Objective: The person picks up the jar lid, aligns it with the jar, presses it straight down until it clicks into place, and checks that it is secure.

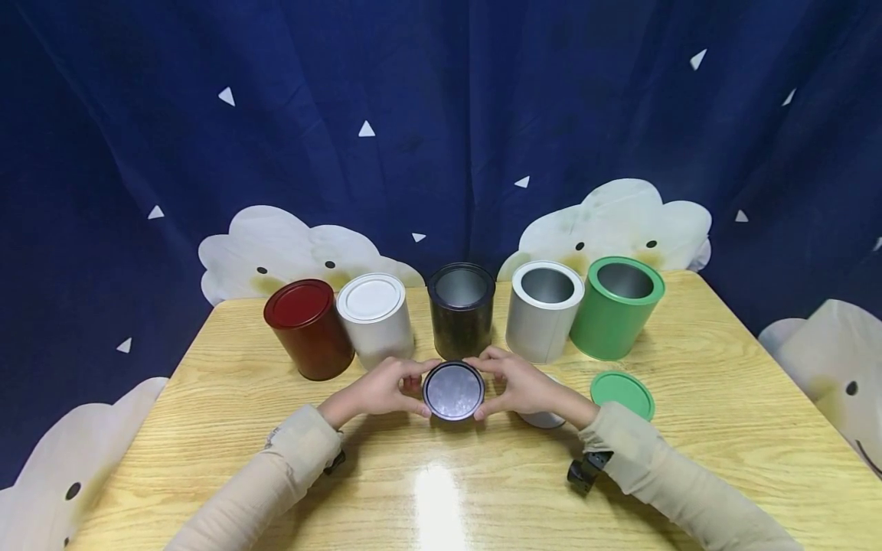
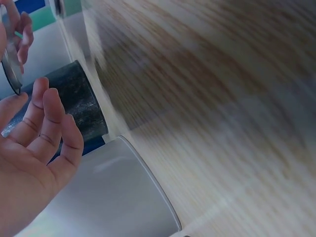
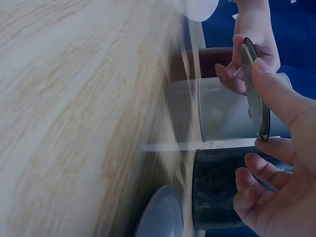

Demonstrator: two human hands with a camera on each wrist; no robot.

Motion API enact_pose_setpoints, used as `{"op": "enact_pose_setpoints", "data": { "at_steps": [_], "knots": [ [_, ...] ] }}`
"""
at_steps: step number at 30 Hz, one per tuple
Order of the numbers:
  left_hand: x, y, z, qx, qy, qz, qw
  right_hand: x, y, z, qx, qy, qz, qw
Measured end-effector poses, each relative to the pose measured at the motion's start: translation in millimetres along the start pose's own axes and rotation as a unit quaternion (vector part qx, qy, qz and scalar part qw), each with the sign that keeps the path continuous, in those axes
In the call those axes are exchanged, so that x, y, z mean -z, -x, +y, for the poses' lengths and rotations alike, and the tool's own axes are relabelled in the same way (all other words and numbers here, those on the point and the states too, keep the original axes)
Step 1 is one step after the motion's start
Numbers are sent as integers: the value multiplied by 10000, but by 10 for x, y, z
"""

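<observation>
Between both hands a round black-rimmed can lid (image 1: 453, 391) is held above the table, its silvery face up toward the head camera. My left hand (image 1: 389, 389) pinches the lid's left edge with thumb and index finger. On the opposite edge, my right hand (image 1: 520, 383) pinches it the same way. In the right wrist view the lid (image 3: 254, 89) appears edge-on, raised off the wood. Just behind stands an uncovered black can (image 1: 462, 325). A white lid (image 1: 542, 420) lies partly hidden under the right forearm.
A dark red can (image 1: 310, 337) and a white can (image 1: 375, 325), both covered, stand at left. To the right are an uncovered white can (image 1: 543, 325) and an uncovered green can (image 1: 609, 317). A green lid (image 1: 623, 392) lies on the wooden table (image 1: 372, 490).
</observation>
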State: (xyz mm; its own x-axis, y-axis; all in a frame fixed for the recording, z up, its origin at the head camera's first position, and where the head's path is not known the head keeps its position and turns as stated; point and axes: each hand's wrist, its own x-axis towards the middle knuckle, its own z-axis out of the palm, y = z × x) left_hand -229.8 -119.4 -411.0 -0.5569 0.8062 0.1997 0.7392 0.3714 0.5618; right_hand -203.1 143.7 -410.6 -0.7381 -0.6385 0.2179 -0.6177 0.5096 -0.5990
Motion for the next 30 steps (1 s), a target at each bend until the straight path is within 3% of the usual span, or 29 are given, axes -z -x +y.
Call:
{"op": "enact_pose_setpoints", "data": {
  "at_steps": [30],
  "knots": [
    [70, 8, 65, -148, 476, 379, 9980, 132, -9, -130, 344, 76, 247, 9991]
  ]
}}
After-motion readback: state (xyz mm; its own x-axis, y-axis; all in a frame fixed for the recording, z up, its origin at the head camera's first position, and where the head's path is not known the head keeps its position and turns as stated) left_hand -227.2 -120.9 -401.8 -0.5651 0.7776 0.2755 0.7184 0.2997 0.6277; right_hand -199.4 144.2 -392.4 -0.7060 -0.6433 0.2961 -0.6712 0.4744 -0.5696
